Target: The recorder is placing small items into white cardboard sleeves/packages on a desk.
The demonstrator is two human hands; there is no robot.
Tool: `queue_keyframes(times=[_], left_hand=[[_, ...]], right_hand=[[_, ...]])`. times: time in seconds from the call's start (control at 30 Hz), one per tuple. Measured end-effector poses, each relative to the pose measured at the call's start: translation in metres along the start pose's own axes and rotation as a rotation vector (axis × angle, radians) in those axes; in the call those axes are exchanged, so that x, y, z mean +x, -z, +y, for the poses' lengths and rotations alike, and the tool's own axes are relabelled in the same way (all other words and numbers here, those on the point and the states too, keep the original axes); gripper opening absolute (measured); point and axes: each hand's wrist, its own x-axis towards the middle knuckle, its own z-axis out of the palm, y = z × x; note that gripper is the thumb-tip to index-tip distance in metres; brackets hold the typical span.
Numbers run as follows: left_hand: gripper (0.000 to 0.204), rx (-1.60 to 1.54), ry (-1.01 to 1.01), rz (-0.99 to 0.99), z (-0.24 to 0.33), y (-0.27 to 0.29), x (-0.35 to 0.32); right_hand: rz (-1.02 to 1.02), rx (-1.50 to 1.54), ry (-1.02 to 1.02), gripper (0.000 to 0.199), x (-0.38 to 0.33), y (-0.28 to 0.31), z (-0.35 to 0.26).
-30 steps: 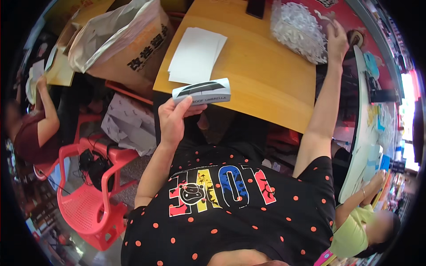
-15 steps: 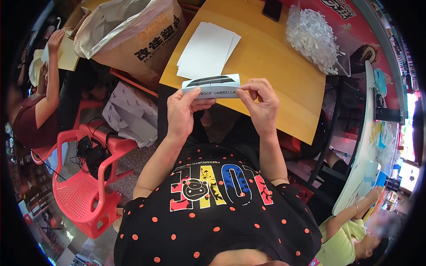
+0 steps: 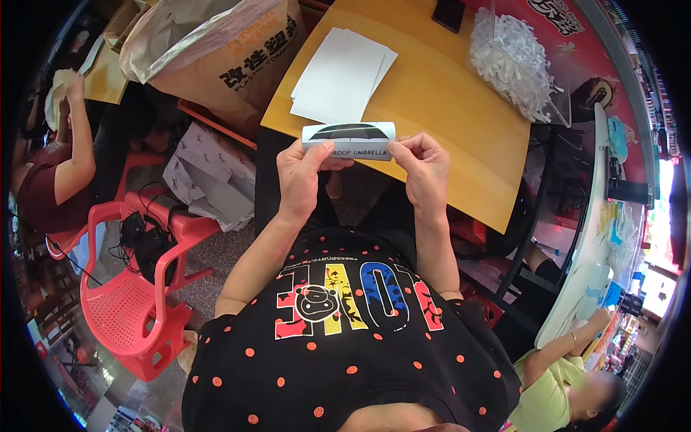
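Between my two hands is a curled, pale blue-grey printed paper label (image 3: pixel 350 142) with a dark umbrella picture on it; whether it closes into a tube I cannot tell. My left hand (image 3: pixel 302 167) grips its left end, thumb on the front and fingers curled underneath. At the right end, the thumb and fingers of my right hand (image 3: pixel 423 164) pinch the edge. Just beyond the label, a loose stack of white paper sheets (image 3: pixel 342 75) lies on the yellow wooden table (image 3: pixel 432 93).
A clear bin of white paper strips (image 3: pixel 509 65) and a dark phone (image 3: pixel 448 13) are at the table's far right. Left stand a large brown sack (image 3: pixel 216 57) and a red plastic chair (image 3: pixel 133 309) with black cables. Other people work at both sides.
The label and my left hand have shifted slightly right in the picture. My right hand has come down a little, its thumb now pressed on the label's right end.
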Motion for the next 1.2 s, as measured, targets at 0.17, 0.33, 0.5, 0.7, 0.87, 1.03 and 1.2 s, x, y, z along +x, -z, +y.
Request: queue_keyframes(times=[0.17,0.33,0.5,0.7,0.87,1.03,1.2], left_hand=[[0.023,0.038,-0.021,0.013,-0.003,0.004,-0.001],[0.022,0.096,-0.05,-0.038,-0.008,-0.002,-0.004],[0.02,0.103,-0.017,0.007,-0.008,-0.011,-0.002],[0.024,0.166,-0.023,0.111,-0.006,-0.022,0.002],[0.019,0.055,0.046,0.072,-0.018,-0.01,0.008],[0.022,-0.16,0.229,-0.085,-0.023,0.017,0.014],[0.027,-0.072,0.379,-0.13,-0.011,0.029,0.01]], right_hand=[[-0.109,0.258,-0.231,0.019,-0.004,-0.009,-0.012],[-0.127,0.353,-0.209,0.02,-0.008,-0.026,-0.006],[-0.05,0.322,-0.145,0.018,-0.006,-0.031,0.003],[-0.019,0.223,-0.121,0.017,-0.004,-0.034,0.004],[-0.051,0.23,-0.132,0.01,-0.001,-0.026,0.012],[-0.156,0.298,-0.271,0.014,0.003,-0.006,0.009],[-0.206,-0.241,-0.172,0.023,0.007,0.013,0.007]])
